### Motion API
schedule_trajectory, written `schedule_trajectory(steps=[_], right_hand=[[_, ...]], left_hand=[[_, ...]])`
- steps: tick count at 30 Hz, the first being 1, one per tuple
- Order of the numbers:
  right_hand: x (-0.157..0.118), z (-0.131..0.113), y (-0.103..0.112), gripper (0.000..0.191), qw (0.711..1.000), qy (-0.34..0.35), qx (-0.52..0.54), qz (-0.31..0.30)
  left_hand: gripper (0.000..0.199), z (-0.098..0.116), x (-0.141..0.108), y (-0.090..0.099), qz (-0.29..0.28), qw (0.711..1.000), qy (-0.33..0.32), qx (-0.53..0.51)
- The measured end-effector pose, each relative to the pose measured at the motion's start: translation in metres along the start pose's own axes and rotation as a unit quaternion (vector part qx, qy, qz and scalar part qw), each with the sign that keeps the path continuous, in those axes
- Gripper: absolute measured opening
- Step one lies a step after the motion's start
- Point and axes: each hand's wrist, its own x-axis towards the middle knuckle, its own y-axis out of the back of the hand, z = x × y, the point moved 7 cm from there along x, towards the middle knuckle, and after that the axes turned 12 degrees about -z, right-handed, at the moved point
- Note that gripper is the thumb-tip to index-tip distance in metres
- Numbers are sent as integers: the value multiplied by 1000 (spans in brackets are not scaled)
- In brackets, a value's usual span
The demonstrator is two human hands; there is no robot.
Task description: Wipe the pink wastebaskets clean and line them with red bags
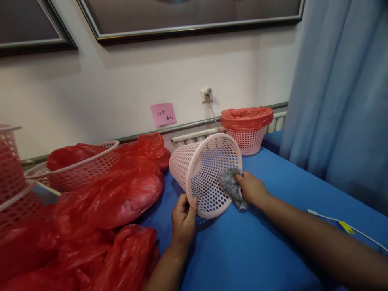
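Note:
A pink perforated plastic wastebasket [185, 163] is tilted on its side over the blue surface, its open mouth turned toward me. My left hand [183, 220] grips the lower left of its rim, thumb on the inside edge. In my right hand [252, 188] is a bunched grey cloth [232, 186], which lies against the right side of the rim and the inner wall. The fingers behind the cloth are partly hidden.
Red plastic bags [121, 194] are heaped on the left, beside a wide pink basket [81, 167]. Another pink wastebasket [247, 141], lined with a red bag, stands by the wall. A white cable [330, 218] crosses the blue surface [242, 250]. Blue curtains [339, 101] hang at right.

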Motion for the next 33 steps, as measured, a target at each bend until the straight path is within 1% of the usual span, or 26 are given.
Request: schedule_trajectory(steps=[2, 4, 6, 8, 11, 13, 16, 17, 18, 21, 23, 24, 26, 28, 31, 33], right_hand=[[6, 8, 7, 39, 999, -26, -3, 19], [4, 0, 2, 41, 1000, -21, 2, 15], [-6, -23, -9, 39, 1000, 9, 11, -5], [-21, -54, -20, 39, 997, 59, 41, -22], [-45, -96, -26, 45, 977, 138, 161, -29], [-56, -112, -28, 57, 961, 167, 220, -27], [-67, -121, -36, 87, 956, 199, 216, -6], [-68, -122, -38, 91, 954, 216, 209, 9], [-70, -122, -41, 89, 950, 236, 202, 25], [-67, -119, -43, 71, 940, 281, 189, 53], [-60, -113, -42, 63, 940, 288, 179, 39], [-55, -108, -41, 59, 946, 280, 163, 25], [-42, -93, -38, 50, 965, 235, 114, -4], [-28, -71, -31, 41, 983, 170, 67, -16], [-11, -36, -12, 39, 997, 72, 18, 11], [-6, -22, -3, 41, 999, 24, -28, 28]], left_hand=[[40, 2, 0, 0, 1, 1000, 0, 3], [40, 3, -1, -1, 4, 1000, 0, 6], [39, 3, -2, -2, 7, 1000, 1, 7], [39, 4, -3, -2, 14, 1000, 2, 8], [38, 4, -3, 2, 29, 1000, 2, 11], [39, 4, -2, 7, 39, 999, 3, 16], [42, 3, -1, 13, 50, 998, 4, 24], [43, 3, -1, 14, 52, 998, 4, 27], [43, 2, -1, 15, 54, 998, 4, 28], [44, 0, -2, 14, 59, 998, 5, 34], [43, 0, -2, 14, 60, 997, 6, 39], [43, 1, -2, 14, 59, 997, 6, 42], [43, 3, -1, 14, 57, 997, 6, 49], [43, 7, 1, 15, 53, 997, 6, 55], [41, 10, 2, 15, 49, 997, 4, 62], [39, 11, 2, 15, 48, 997, 4, 63]])
